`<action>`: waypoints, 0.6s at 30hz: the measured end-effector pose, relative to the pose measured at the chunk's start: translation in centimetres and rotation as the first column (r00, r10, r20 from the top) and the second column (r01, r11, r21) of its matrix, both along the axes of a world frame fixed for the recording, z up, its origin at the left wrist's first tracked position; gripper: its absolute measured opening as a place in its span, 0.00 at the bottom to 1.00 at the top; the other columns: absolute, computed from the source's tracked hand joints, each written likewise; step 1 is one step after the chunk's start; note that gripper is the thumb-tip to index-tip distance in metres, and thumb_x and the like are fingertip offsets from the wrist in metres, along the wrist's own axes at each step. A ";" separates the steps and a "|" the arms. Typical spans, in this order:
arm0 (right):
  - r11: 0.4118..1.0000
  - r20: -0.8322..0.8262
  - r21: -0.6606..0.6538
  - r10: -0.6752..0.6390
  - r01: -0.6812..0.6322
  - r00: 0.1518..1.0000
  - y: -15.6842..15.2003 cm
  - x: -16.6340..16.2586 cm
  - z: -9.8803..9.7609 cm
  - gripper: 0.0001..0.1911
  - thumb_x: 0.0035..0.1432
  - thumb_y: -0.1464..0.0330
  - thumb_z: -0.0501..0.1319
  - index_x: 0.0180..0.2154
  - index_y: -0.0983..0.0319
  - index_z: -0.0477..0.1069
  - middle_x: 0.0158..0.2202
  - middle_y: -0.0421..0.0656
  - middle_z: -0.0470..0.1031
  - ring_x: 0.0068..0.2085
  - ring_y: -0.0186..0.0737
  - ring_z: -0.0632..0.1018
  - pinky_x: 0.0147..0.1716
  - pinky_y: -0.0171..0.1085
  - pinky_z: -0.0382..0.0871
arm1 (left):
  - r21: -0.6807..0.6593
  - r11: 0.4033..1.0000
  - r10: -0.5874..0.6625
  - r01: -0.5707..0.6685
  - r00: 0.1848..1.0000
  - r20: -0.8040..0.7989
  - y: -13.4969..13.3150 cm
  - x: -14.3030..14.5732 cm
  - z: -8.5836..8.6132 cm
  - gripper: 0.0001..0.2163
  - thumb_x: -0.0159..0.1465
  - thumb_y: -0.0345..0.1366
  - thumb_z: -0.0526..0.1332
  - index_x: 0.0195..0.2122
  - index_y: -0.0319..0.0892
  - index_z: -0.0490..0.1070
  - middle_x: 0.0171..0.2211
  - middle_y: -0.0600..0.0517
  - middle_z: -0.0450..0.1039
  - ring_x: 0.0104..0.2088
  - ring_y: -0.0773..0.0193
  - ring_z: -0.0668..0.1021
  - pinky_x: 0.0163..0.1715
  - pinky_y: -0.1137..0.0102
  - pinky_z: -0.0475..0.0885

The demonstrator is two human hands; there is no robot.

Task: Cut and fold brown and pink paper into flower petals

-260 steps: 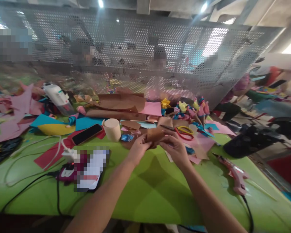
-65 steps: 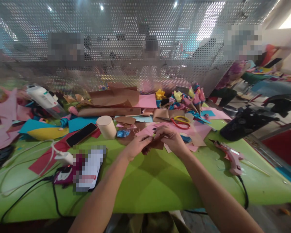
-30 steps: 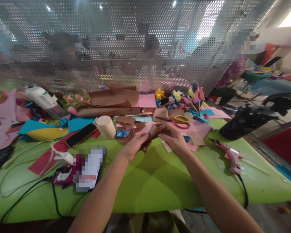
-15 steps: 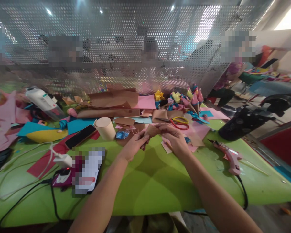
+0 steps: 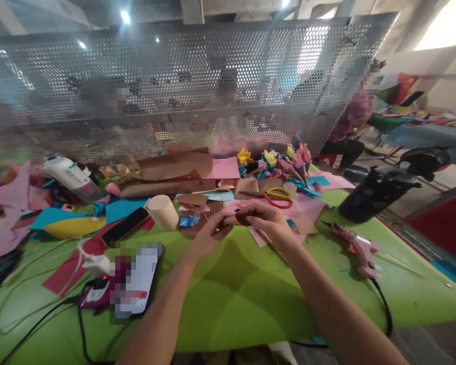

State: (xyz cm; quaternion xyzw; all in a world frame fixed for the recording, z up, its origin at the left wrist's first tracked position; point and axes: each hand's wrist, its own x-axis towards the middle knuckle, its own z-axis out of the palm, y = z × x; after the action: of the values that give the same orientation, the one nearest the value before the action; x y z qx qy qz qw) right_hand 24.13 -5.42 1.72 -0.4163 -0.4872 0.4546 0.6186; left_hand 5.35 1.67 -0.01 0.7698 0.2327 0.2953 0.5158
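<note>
My left hand (image 5: 210, 234) and my right hand (image 5: 266, 219) meet above the green table (image 5: 243, 294). Between their fingertips is a small piece of brown paper (image 5: 243, 218), bent or curled and partly hidden by the fingers. Both hands are closed on it, the left at its near-left end and the right at its right side. Just beyond the right hand lie scissors (image 5: 277, 204) with red and yellow handles. Pink paper (image 5: 307, 205) and tan scraps spread under and around that hand. A small blue packet (image 5: 189, 220) rests left of the hands.
A cardboard tube (image 5: 161, 212) stands at left, beside a dark phone (image 5: 125, 226). A lit phone (image 5: 140, 284) leans near a power strip with cables. On the right are a pink glue gun (image 5: 359, 248) and a black bottle (image 5: 376, 195). Paper flowers (image 5: 285, 159) sit before a perforated screen.
The brown paper has turned in my fingers and now shows a darker, curled face. My right hand has shifted slightly down and left. The head view has tipped upward a little.
</note>
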 end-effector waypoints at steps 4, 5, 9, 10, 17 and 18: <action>0.999 0.141 0.006 -0.040 0.040 0.989 0.0 0.3 -0.1 0.08 0.49 0.67 0.67 0.33 0.58 0.82 0.34 0.42 0.82 0.37 0.42 0.79 0.40 0.40 0.72 | 0.110 0.993 0.035 -0.033 0.999 -0.020 -0.1 -0.2 0.2 0.13 0.68 0.40 0.58 0.52 0.46 0.70 0.49 0.48 0.74 0.51 0.57 0.74 0.55 0.63 0.67; 0.999 0.167 -0.003 -0.047 0.049 0.985 0.0 0.4 -0.2 0.08 0.49 0.67 0.66 0.34 0.58 0.82 0.34 0.42 0.82 0.36 0.41 0.79 0.39 0.39 0.71 | 0.135 0.990 0.042 -0.039 0.999 -0.023 -0.1 -0.2 0.2 0.12 0.68 0.39 0.58 0.52 0.46 0.70 0.49 0.48 0.74 0.51 0.57 0.74 0.55 0.63 0.67; 0.997 0.196 -0.068 -0.027 0.041 0.980 0.1 0.3 -0.4 0.08 0.49 0.67 0.66 0.34 0.58 0.83 0.31 0.41 0.82 0.34 0.40 0.79 0.36 0.38 0.70 | 0.210 0.977 0.030 -0.023 0.999 -0.029 -0.1 -0.2 0.4 0.11 0.68 0.37 0.57 0.51 0.45 0.68 0.48 0.48 0.73 0.49 0.58 0.74 0.53 0.63 0.67; 0.996 0.202 -0.077 -0.029 0.046 0.979 0.1 0.3 -0.5 0.08 0.49 0.66 0.67 0.33 0.58 0.83 0.31 0.40 0.81 0.33 0.40 0.79 0.36 0.37 0.70 | 0.226 0.974 0.029 -0.020 0.999 -0.037 -0.1 -0.1 0.4 0.11 0.68 0.37 0.56 0.51 0.45 0.68 0.48 0.48 0.73 0.49 0.58 0.74 0.53 0.62 0.67; 0.995 0.268 -0.060 -0.056 0.074 0.962 0.4 0.4 -0.8 0.07 0.48 0.64 0.67 0.28 0.61 0.80 0.26 0.40 0.79 0.28 0.37 0.75 0.31 0.35 0.66 | 0.323 0.946 0.074 -0.033 0.990 -0.116 -0.2 0.2 0.6 0.09 0.67 0.33 0.58 0.47 0.45 0.69 0.46 0.47 0.74 0.49 0.56 0.73 0.54 0.60 0.66; 0.995 0.286 -0.048 -0.072 0.089 0.956 0.5 0.5 -0.9 0.07 0.48 0.64 0.67 0.28 0.61 0.80 0.26 0.40 0.78 0.28 0.36 0.75 0.30 0.35 0.66 | 0.325 0.945 0.085 -0.038 0.988 -0.132 -0.2 0.2 0.6 0.09 0.66 0.32 0.58 0.47 0.45 0.70 0.46 0.48 0.74 0.49 0.55 0.73 0.53 0.60 0.66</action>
State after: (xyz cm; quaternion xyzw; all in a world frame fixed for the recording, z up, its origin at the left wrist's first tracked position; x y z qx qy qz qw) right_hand 24.58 -4.94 0.86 -0.5150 -0.5398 0.3790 0.5475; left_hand 5.56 1.48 0.63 0.8551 0.2420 0.2887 0.3561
